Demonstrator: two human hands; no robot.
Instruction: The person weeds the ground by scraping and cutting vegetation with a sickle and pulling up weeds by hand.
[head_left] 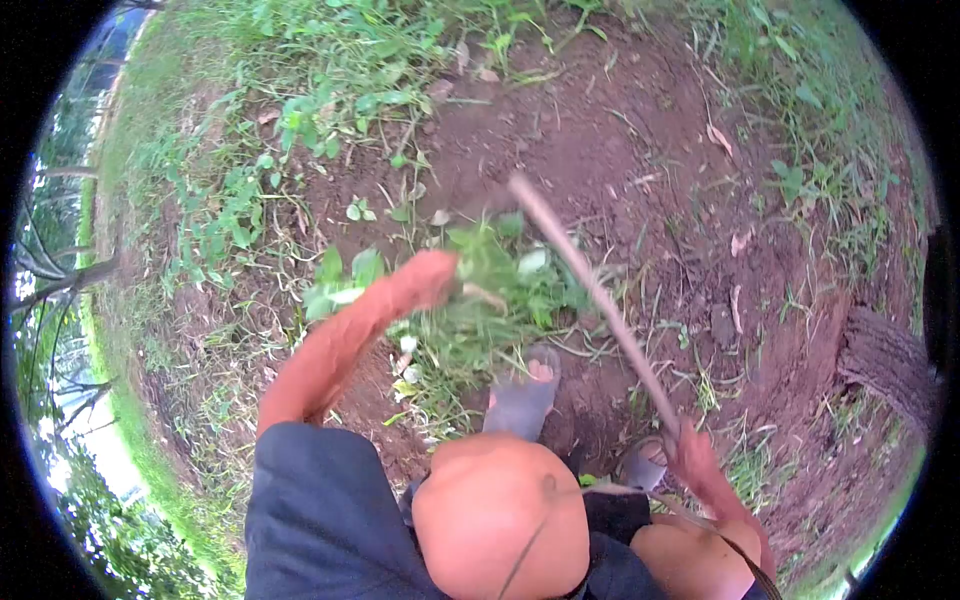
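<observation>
Bent knees [500, 520] are filling the foreground above two sandalled feet [525, 395] planted on bare red soil [620, 130]. Left hand [430, 278] is closing around a clump of green weeds [490, 300], gathering the stems upright just ahead of the feet. Right hand [693, 448] is gripping the long-handled tool [590, 285] fully closed, its far end [515, 185] angling toward the ground beside the clump.

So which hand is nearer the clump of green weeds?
Left. The left hand grips into the weed clump; the right hand is off to its lower right, holding the long stick.
</observation>
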